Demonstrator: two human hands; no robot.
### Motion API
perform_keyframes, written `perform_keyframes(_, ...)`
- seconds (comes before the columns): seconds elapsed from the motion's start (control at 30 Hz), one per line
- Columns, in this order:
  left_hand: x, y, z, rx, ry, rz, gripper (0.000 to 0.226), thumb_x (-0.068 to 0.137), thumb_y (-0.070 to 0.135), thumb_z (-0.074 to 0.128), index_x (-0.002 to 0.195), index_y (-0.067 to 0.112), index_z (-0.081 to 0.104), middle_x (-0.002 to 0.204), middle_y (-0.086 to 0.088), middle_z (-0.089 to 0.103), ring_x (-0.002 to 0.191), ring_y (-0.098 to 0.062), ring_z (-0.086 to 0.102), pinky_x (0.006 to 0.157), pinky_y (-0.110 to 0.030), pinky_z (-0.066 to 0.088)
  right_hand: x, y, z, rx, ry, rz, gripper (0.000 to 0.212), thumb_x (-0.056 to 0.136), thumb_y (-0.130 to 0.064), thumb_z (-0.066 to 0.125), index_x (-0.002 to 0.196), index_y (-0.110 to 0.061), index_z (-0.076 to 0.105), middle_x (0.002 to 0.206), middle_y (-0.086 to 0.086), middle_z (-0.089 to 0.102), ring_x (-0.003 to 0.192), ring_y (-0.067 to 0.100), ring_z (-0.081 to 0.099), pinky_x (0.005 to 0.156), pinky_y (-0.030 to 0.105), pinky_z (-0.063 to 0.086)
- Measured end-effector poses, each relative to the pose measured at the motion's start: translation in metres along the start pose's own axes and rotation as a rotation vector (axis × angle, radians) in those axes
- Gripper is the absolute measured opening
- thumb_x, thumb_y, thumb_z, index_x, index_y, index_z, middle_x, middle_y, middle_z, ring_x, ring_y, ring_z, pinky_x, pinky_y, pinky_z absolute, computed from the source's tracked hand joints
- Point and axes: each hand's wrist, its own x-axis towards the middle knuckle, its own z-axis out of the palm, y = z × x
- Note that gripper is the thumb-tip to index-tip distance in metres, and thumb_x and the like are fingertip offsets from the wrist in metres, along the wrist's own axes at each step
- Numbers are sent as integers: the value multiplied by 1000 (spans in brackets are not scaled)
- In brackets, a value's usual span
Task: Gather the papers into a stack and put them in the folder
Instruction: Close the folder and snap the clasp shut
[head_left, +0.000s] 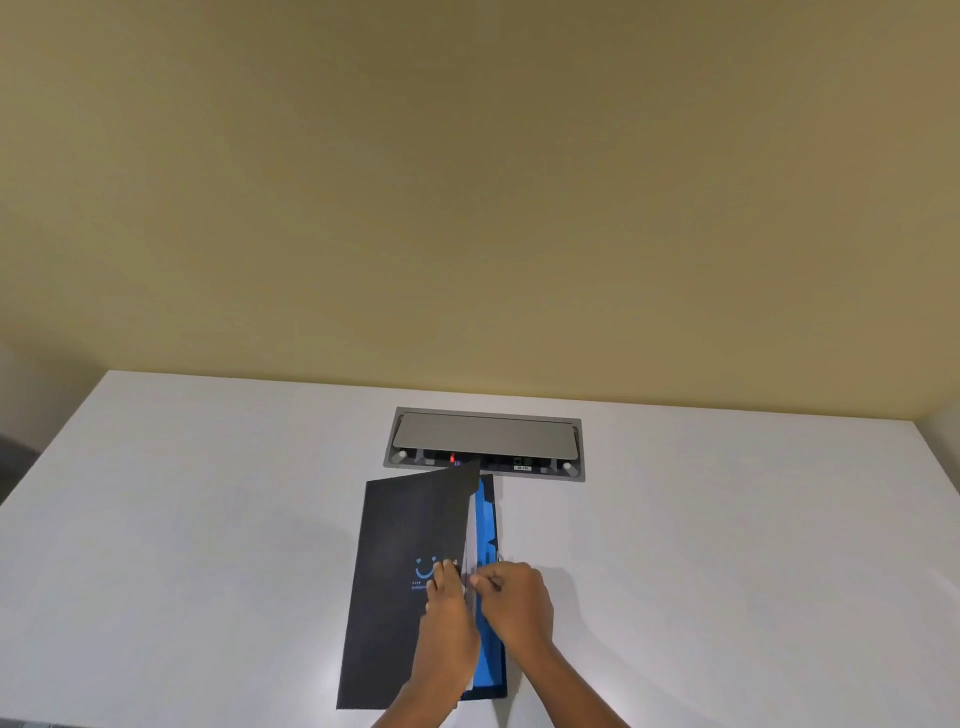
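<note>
A dark folder (402, 566) with a blue smiley logo lies on the white table, its front cover lifted partway. Its blue inside (488, 525) shows along the right edge, with a thin strip of white papers (471, 540) between cover and back. My left hand (449, 618) rests on the cover near the logo, fingers pinching its right edge. My right hand (514, 603) sits just to the right, fingertips at the same edge over the papers. Whether the right hand grips the papers or the cover is unclear. Most of the papers are hidden under the cover.
A grey recessed socket box (485, 441) with a half-open lid is set into the white table (208, 519) just beyond the folder. A tan wall rises behind the table's far edge. The table's right edge runs near the frame's right side.
</note>
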Motion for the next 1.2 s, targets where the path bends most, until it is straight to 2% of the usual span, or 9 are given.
perform_keyframes(0.1,8,-3,23,219,-35,44,69,105,25,47,160,12,8,170,-10,11,155,-28,24,122,-38,33,4,20,-6,-61,10,7,37,97,-35,69,60,-38,65,61,-15,63,56,3,58,53,8,36)
perform_keyframes(0.17,10,-9,33,353,-69,83,70,105,34,43,160,12,7,170,-10,8,157,-28,15,125,-41,24,6,36,-9,-119,7,3,45,97,-29,67,53,-34,58,55,-11,58,53,7,57,50,10,36)
perform_keyframes(0.27,15,-25,36,445,-113,41,77,103,42,43,161,12,2,170,-11,2,157,-30,8,125,-45,15,12,53,-12,-134,-4,19,26,96,-15,67,73,-17,79,74,1,77,70,16,73,60,20,56)
perform_keyframes(0.37,23,-47,26,474,-94,3,83,100,43,48,161,13,0,170,-11,-2,158,-33,2,125,-49,13,14,53,-13,-113,49,4,12,97,-21,73,101,-17,84,98,-2,81,88,13,75,64,-2,40)
perform_keyframes(0.47,26,-75,12,508,-61,-11,86,98,47,50,161,15,2,170,-12,0,157,-34,2,124,-52,16,21,48,-8,-151,54,-72,21,99,-22,70,116,-14,81,108,0,80,96,15,74,72,-4,36)
perform_keyframes(0.67,32,-107,-7,563,-35,-44,94,92,57,52,162,18,3,169,-16,0,156,-37,4,121,-55,22,42,34,6,-242,-76,-135,24,104,-25,61,111,-9,78,108,6,75,96,18,71,85,24,58)
perform_keyframes(0.8,35,-110,-12,577,-52,-43,96,91,61,51,162,20,0,169,-17,-3,156,-39,1,122,-56,19,50,29,16,-337,-112,-219,27,105,-30,58,121,-15,74,119,2,70,106,15,68,90,15,52)
perform_keyframes(0.93,35,-112,-10,550,-59,-45,96,92,59,51,162,20,-2,169,-18,-7,156,-40,-3,123,-57,17,54,26,24,-438,-151,-291,27,104,-23,61,126,-21,75,128,0,67,118,15,61,96,20,55)
perform_keyframes(1.2,33,-113,-12,540,-63,-29,93,95,58,47,161,21,-8,168,-17,-12,156,-40,-8,125,-54,14,58,26,36,-458,-137,-219,33,101,-26,65,134,-19,67,136,-1,62,114,15,66,101,17,53)
